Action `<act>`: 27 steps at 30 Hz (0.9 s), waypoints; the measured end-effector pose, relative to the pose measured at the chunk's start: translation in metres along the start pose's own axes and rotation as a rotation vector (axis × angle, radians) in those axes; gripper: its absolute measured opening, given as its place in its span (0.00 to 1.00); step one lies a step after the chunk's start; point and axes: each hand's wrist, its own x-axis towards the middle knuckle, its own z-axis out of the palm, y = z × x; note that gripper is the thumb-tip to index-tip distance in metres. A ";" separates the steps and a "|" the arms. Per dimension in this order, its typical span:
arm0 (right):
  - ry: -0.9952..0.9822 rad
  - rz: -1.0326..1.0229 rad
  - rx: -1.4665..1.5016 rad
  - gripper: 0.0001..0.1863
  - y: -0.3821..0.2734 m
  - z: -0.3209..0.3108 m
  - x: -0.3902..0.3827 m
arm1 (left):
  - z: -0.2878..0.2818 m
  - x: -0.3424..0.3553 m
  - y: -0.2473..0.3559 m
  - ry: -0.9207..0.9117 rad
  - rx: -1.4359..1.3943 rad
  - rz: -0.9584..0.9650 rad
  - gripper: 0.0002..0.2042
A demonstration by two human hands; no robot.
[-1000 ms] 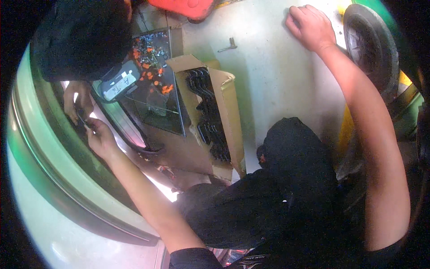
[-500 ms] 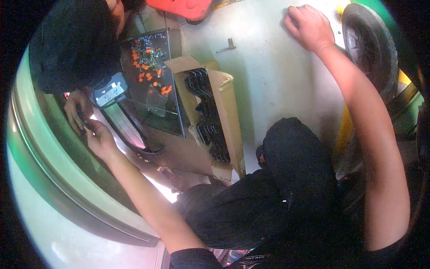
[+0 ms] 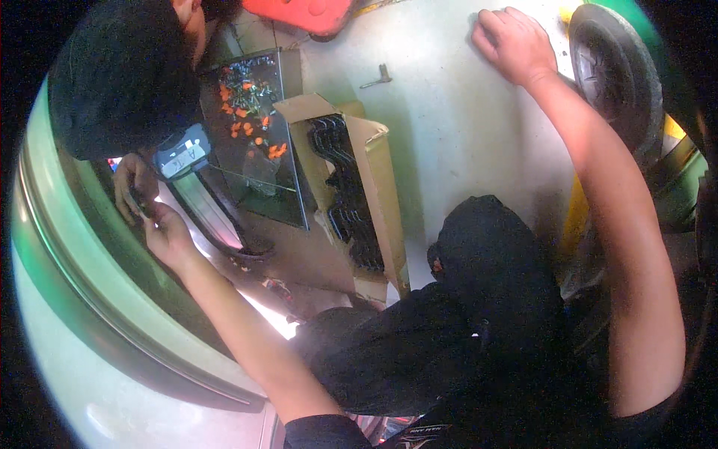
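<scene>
Two hands meet beside a curved pale panel

The left hand is at the far left, its fingers narrowed at a small dark piece, where a co-worker's hand also is; whether the left hand grips it, I cannot tell. The curved pale panel sweeps along this side. The right hand rests on the pale, smudged floor with fingers curled; I cannot tell if it has something inside. Just beside it stands a dark round wheel-like thing. On the floor lies a small metal tool. Between the hands, a cardboard box contains black curved parts, next to a dark sheet carrying scattered orange pieces. A red object is at the top edge.
</scene>
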 end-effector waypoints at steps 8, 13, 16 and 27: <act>-0.017 0.008 0.012 0.08 0.001 -0.004 0.001 | 0.006 -0.004 -0.004 -0.004 0.063 0.052 0.12; -0.012 0.006 -0.001 0.08 -0.001 -0.008 0.000 | 0.004 -0.003 -0.003 0.038 -0.018 0.001 0.11; -0.028 0.022 -0.007 0.08 -0.001 -0.010 0.001 | 0.007 -0.005 -0.009 -0.062 -0.137 -0.087 0.11; -0.010 0.024 -0.004 0.07 -0.002 -0.014 0.002 | 0.001 0.002 -0.002 0.055 -0.074 -0.004 0.13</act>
